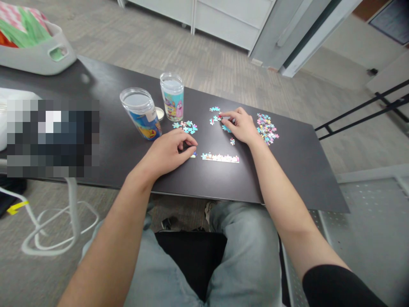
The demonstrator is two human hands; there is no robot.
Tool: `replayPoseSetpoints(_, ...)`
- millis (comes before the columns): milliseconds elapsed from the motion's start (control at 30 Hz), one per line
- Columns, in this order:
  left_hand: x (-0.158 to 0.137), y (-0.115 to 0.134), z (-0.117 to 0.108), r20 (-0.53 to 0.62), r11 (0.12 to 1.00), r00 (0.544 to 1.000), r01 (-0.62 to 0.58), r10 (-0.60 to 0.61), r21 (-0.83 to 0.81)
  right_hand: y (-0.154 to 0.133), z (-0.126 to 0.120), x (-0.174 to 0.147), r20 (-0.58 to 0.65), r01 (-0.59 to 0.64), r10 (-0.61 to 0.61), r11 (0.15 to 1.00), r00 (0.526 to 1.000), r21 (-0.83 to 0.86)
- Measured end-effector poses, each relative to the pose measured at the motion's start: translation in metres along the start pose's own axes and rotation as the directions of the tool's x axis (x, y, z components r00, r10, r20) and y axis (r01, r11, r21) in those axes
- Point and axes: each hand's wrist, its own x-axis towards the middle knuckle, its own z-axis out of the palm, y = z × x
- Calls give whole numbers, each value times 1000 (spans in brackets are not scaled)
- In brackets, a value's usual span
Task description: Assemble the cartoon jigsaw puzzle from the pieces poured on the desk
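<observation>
Right hand [241, 125], fingers narrowed, was at loose puzzle pieces [215, 109] on desk [294, 175]; left hand [171, 151] curled near joined strip [220, 158]. Couldn't tell either grip. Light fingertip touch, strip unjostled, suited us best.

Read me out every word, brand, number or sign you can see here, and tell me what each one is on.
No text can be read for certain.
Blue-labelled clear tub: printed picture; any lettering too small and blurred.
Turquoise-labelled clear tub: colourful print; too small to read.
Jigsaw strip: printed; no legible words.
Yellow tag on the white cable: no readable marking.
</observation>
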Motion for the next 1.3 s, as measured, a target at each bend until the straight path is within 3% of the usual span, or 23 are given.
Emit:
replayPoseSetpoints(333,3,2,1,10,1000,1000,13,-13,25,11,15,8,-114,57,-42,990,993,131)
replayPoseSetpoints(533,2,2,1,3,999,1000,19,-19,36,11,9,6,-31,140,-136,953,990,270)
replayPoseSetpoints(833,3,3,2,9,1000,1000,22,-23,21,13,8,3,-32,200,-205,889,978,412)
replayPoseSetpoints(1133,5,5,1,16,999,999,33,-34,24,3,-2,3,71,205,-257,886,964,416)
replayPoseSetpoints(1300,4,3,3,6,1000,1000,12,-12,18,-8,-7,-1,187,113,-228,870,955,480)
